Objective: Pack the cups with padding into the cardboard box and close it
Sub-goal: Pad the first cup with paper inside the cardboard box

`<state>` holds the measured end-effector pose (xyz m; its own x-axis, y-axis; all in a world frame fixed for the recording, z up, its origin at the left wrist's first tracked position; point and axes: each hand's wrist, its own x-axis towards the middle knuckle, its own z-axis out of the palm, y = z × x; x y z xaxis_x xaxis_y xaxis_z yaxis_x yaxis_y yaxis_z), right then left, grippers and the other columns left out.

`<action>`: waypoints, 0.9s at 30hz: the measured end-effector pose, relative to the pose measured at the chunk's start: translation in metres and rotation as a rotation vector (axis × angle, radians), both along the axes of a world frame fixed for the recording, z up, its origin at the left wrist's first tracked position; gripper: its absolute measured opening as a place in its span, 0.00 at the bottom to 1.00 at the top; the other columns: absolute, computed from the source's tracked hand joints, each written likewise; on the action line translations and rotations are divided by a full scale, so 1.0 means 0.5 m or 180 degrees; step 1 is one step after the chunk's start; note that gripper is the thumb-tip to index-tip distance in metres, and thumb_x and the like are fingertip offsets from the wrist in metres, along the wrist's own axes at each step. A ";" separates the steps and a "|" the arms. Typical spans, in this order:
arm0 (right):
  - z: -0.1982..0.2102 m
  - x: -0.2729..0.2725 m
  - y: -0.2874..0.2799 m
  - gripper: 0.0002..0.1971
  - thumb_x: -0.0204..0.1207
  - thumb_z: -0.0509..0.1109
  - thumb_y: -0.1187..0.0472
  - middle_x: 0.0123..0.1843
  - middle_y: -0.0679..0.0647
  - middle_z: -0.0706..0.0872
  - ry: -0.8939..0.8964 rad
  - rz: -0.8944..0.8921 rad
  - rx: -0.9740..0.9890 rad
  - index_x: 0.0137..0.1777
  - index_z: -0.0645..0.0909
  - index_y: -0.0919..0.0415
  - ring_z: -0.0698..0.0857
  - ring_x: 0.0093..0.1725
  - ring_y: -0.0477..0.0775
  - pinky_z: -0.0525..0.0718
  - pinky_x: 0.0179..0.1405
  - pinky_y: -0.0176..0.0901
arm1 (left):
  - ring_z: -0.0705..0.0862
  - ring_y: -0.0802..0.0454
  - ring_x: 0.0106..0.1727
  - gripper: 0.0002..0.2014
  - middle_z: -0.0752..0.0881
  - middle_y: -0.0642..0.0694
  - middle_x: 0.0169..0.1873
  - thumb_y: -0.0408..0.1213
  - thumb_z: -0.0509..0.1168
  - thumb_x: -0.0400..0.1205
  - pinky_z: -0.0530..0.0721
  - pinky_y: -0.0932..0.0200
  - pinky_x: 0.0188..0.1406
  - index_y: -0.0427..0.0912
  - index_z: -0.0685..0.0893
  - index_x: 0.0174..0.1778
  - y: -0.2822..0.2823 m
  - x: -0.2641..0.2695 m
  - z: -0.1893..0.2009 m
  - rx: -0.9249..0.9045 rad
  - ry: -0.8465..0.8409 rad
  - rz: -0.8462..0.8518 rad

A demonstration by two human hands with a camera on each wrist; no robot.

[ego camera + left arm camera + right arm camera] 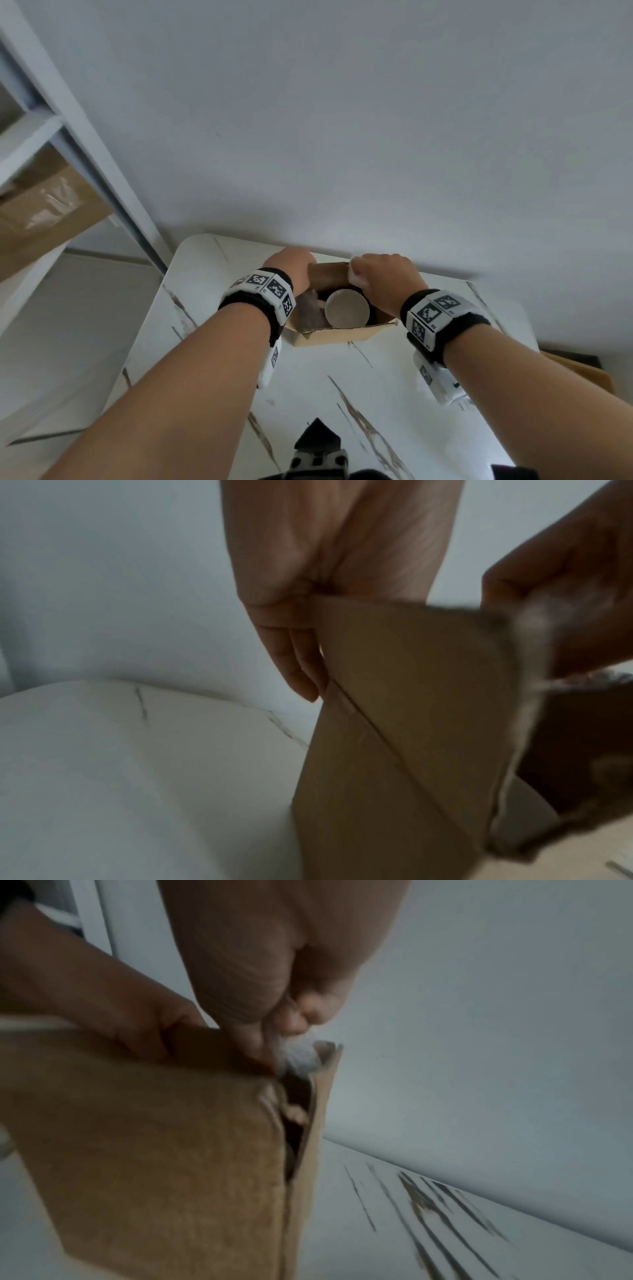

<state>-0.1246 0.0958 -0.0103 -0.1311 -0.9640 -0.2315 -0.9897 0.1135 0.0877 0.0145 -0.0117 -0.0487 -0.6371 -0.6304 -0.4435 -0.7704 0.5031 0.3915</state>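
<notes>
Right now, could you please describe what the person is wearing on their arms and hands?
Both forearms are bare, with no sleeves and no gloves. The left hand and right hand each have a black wrist strap carrying white blocks printed with black-and-white square markers. A white camera housing hangs beneath each wrist.

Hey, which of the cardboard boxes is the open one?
The cardboard box on the marble table: its flaps are raised and a cup shows inside. The shelf box at the left is taped shut.

A white marble-veined table (394, 394) stands against a plain wall (342, 120).
</notes>
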 end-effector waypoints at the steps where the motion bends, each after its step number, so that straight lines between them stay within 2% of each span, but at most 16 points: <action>1: -0.001 -0.001 0.000 0.04 0.79 0.60 0.58 0.43 0.50 0.83 -0.0001 0.0063 0.0091 0.47 0.75 0.53 0.83 0.41 0.59 0.69 0.33 0.42 | 0.84 0.44 0.39 0.16 0.83 0.49 0.32 0.32 0.61 0.78 0.77 0.57 0.39 0.49 0.75 0.24 -0.003 0.002 -0.001 0.0052 0.0014 0.0011; 3: -0.004 -0.004 0.005 0.11 0.78 0.60 0.60 0.51 0.51 0.87 0.0124 0.0212 0.0381 0.57 0.79 0.53 0.86 0.49 0.59 0.74 0.37 0.44 | 0.85 0.42 0.42 0.14 0.83 0.48 0.33 0.28 0.60 0.78 0.79 0.56 0.41 0.48 0.77 0.27 -0.010 0.002 0.002 0.0190 0.0064 0.0017; 6: -0.008 0.007 0.016 0.16 0.77 0.61 0.68 0.58 0.56 0.86 0.0658 0.0349 0.0809 0.64 0.76 0.58 0.87 0.53 0.61 0.74 0.37 0.46 | 0.86 0.41 0.49 0.12 0.87 0.43 0.43 0.24 0.59 0.77 0.82 0.54 0.46 0.42 0.86 0.43 -0.014 -0.002 0.003 0.0290 0.0186 -0.0006; 8: -0.014 0.019 0.019 0.17 0.78 0.61 0.71 0.61 0.59 0.84 0.0799 0.0244 0.0862 0.66 0.75 0.64 0.87 0.55 0.64 0.78 0.42 0.48 | 0.86 0.41 0.50 0.13 0.89 0.42 0.46 0.24 0.60 0.76 0.83 0.54 0.47 0.40 0.88 0.48 -0.013 -0.001 0.002 0.0278 0.0244 0.0047; 11: -0.026 0.032 0.018 0.18 0.78 0.63 0.70 0.61 0.61 0.83 0.0713 0.0068 0.0925 0.67 0.75 0.65 0.87 0.57 0.64 0.84 0.49 0.52 | 0.86 0.40 0.49 0.11 0.86 0.43 0.43 0.24 0.60 0.76 0.80 0.54 0.42 0.42 0.85 0.42 -0.009 0.000 0.003 0.0220 0.0261 0.0035; 14: -0.043 0.046 0.013 0.19 0.80 0.59 0.66 0.63 0.59 0.84 0.0436 -0.0232 0.1034 0.71 0.72 0.62 0.86 0.61 0.63 0.83 0.52 0.51 | 0.84 0.42 0.48 0.13 0.86 0.43 0.45 0.24 0.61 0.76 0.77 0.55 0.42 0.44 0.86 0.47 -0.004 0.005 0.003 0.0152 0.0281 0.0007; 17: -0.045 0.045 -0.008 0.17 0.79 0.63 0.63 0.63 0.58 0.85 0.0087 -0.0674 0.1161 0.67 0.78 0.59 0.84 0.63 0.61 0.82 0.56 0.50 | 0.82 0.45 0.46 0.11 0.86 0.45 0.46 0.26 0.62 0.76 0.76 0.56 0.41 0.48 0.83 0.43 0.000 0.007 -0.001 0.0094 0.0287 -0.0031; 20: -0.038 0.038 -0.018 0.14 0.77 0.64 0.63 0.60 0.59 0.86 0.0089 -0.0825 0.1239 0.61 0.81 0.64 0.85 0.61 0.60 0.82 0.54 0.48 | 0.84 0.44 0.46 0.10 0.86 0.46 0.43 0.27 0.63 0.76 0.77 0.57 0.41 0.48 0.81 0.40 0.000 0.006 -0.005 0.0053 0.0298 -0.0036; 25: -0.034 0.059 0.024 0.17 0.78 0.60 0.63 0.56 0.57 0.87 0.0405 -0.0480 0.0873 0.66 0.76 0.59 0.87 0.57 0.61 0.82 0.50 0.49 | 0.84 0.43 0.50 0.10 0.85 0.45 0.46 0.27 0.64 0.75 0.78 0.55 0.43 0.45 0.83 0.46 0.005 0.008 -0.015 -0.0086 0.0288 -0.0055; 27: -0.029 0.051 0.035 0.21 0.77 0.61 0.64 0.53 0.56 0.87 0.0251 -0.0558 0.0669 0.71 0.71 0.55 0.87 0.54 0.61 0.80 0.45 0.47 | 0.85 0.44 0.50 0.07 0.86 0.46 0.45 0.32 0.67 0.76 0.78 0.55 0.42 0.44 0.84 0.48 0.009 0.009 -0.016 -0.0336 0.0181 -0.0069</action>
